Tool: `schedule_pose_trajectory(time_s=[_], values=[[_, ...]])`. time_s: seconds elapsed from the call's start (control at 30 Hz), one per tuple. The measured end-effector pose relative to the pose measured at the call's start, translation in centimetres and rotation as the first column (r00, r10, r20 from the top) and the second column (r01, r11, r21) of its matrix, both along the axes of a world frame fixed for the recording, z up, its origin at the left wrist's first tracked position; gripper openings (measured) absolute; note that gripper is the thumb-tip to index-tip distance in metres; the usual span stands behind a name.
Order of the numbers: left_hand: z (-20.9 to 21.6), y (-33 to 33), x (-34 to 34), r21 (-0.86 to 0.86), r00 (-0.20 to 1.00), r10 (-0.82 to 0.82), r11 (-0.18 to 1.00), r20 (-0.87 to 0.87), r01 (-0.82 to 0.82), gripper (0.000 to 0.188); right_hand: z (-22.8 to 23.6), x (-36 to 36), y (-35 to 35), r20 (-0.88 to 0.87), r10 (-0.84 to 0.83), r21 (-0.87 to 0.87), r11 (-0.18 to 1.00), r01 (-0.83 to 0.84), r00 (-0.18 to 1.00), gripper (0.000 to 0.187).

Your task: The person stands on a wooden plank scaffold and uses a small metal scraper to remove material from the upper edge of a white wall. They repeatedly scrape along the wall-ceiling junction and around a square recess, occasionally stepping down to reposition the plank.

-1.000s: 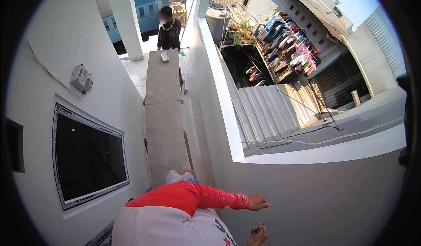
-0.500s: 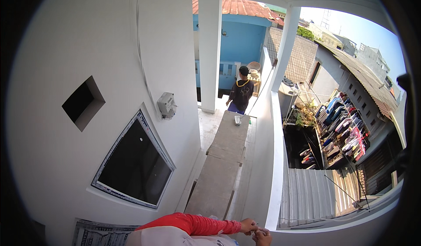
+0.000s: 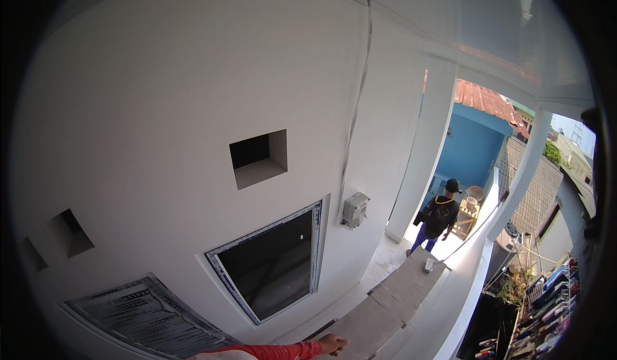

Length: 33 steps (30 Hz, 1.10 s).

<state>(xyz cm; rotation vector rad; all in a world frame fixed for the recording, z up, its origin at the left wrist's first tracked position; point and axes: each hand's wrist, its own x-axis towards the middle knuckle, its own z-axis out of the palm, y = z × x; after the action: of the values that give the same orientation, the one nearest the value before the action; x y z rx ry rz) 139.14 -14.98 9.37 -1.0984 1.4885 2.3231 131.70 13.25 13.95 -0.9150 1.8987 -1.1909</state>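
The view swings up, right hand gone, handwork half hidden: left hand [image 3: 333, 344] before grey boards [image 3: 365, 323], its grip I can't tell.

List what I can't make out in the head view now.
Head view:
Right hand: beyond the picture's edge.
Left hand: too small to tell whether it grips anything.
Pale item on the board: too small to identify.
Window: darkness hides what lies behind.

Grey meter box [image 3: 355, 210] near a dark window [image 3: 270, 267]
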Motion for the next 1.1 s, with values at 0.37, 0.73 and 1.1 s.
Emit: schedule_pose_trajectory(time_s=[0.37, 0.73, 1.1], values=[[-3.7, -14.8, 15.9, -0.603, 0.843, 0.082, 0.736, 0.531, 0.308, 0.042, -7.5, -8.1, -14.2, 0.122, 0.183, 0.362, 0.907, -0.215, 0.976, 0.031], [-4.2, -13.8, 22.7, -0.612, 0.529, 0.453, 0.773, 0.718, 0.168, 0.053, -6.7, -18.1, -36.0, -0.019, 0.66, 0.328, 0.714, -0.619, 0.751, 0.035], [-6.0, -2.1, 5.5, -0.593, 0.694, 0.687, 0.656, 0.215, -0.466, 0.051, -21.3, -40.2, -33.0, -0.248, 0.958, 0.644, 0.273, -0.715, 0.142, 0.04]])
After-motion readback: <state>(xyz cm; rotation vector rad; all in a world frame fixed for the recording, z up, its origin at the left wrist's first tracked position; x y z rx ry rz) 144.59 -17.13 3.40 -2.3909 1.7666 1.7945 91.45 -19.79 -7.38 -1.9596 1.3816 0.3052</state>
